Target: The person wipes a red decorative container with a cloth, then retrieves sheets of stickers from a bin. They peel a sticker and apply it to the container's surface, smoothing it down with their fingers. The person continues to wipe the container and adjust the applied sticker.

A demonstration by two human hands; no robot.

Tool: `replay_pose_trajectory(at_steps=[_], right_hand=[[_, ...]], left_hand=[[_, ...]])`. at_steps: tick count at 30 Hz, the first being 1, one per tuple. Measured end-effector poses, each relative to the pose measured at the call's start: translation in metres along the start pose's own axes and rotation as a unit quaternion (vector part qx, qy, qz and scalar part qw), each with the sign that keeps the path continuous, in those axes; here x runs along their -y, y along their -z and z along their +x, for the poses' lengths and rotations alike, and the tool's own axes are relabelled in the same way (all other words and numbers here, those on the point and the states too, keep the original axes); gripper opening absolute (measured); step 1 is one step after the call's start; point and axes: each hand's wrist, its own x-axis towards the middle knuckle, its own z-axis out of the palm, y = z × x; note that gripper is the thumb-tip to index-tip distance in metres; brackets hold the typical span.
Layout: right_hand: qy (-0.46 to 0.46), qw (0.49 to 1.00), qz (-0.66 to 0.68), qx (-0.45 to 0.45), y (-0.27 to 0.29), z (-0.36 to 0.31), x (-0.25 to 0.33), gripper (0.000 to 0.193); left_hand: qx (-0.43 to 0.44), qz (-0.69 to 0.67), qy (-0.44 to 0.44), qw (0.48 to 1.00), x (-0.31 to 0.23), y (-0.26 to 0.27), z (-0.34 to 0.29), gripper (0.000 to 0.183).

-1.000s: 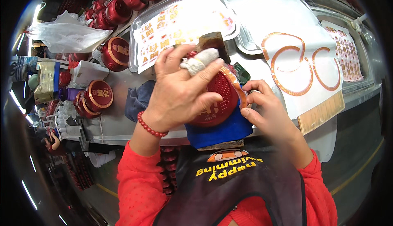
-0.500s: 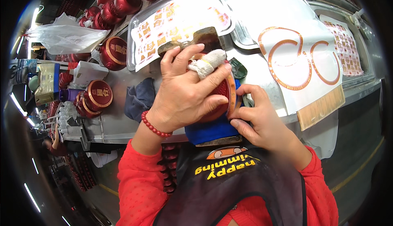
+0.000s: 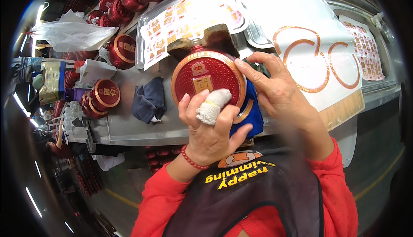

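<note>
A round, flat red bottle (image 3: 204,73) with a dotted face, a gold emblem and a gold band round its rim lies on a dark, worn rest (image 3: 221,39) with blue cloth (image 3: 257,119) under its near side. My left hand (image 3: 206,136) is over the bottle's near part, fingers spread, the middle one wrapped in white cloth (image 3: 213,108). My right hand (image 3: 279,86) has its index finger stretched to the right rim, at the gold band. A stretch of gold strip (image 3: 245,111) curves along the lower right edge; whether it is stuck down I cannot tell.
A dark blue cloth (image 3: 149,99) lies left of the bottle. Beyond are a tray (image 3: 140,43) with printed decal sheets and more red bottles (image 3: 122,51). To the right, gold ring strips (image 3: 320,73) lie on white paper above a wooden board (image 3: 342,110).
My left hand has slid toward me, uncovering the bottle's face and emblem. My right hand has risen along the rim, its index finger now stretched out.
</note>
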Motion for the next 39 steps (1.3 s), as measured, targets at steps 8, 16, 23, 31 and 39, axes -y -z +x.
replay_pose_trajectory(at_steps=[8, 16, 23, 31, 39], right_hand=[[0.051, 0.989, -0.130, -0.041, -0.003, -0.009, 0.007, 0.052], [0.039, 0.989, -0.140, -0.013, 0.003, -0.015, 0.016, 0.048], [0.043, 0.991, -0.130, -0.012, 0.006, -0.002, 0.016, 0.046], [0.021, 0.991, -0.126, 0.025, 0.012, -0.002, 0.020, 0.055], [0.022, 0.988, -0.149, 0.024, 0.006, -0.016, 0.026, 0.066]], left_hand=[[-0.037, 0.045, 0.014, 0.998, 0.000, -0.013, -0.002, 0.020], [-0.051, 0.053, 0.003, 0.997, -0.004, -0.008, 0.000, 0.014], [-0.032, 0.038, 0.001, 0.999, -0.004, -0.011, -0.004, 0.024], [-0.047, 0.047, 0.027, 0.997, -0.007, -0.015, -0.023, 0.029], [-0.088, 0.057, 0.073, 0.992, 0.002, -0.011, -0.051, 0.027]])
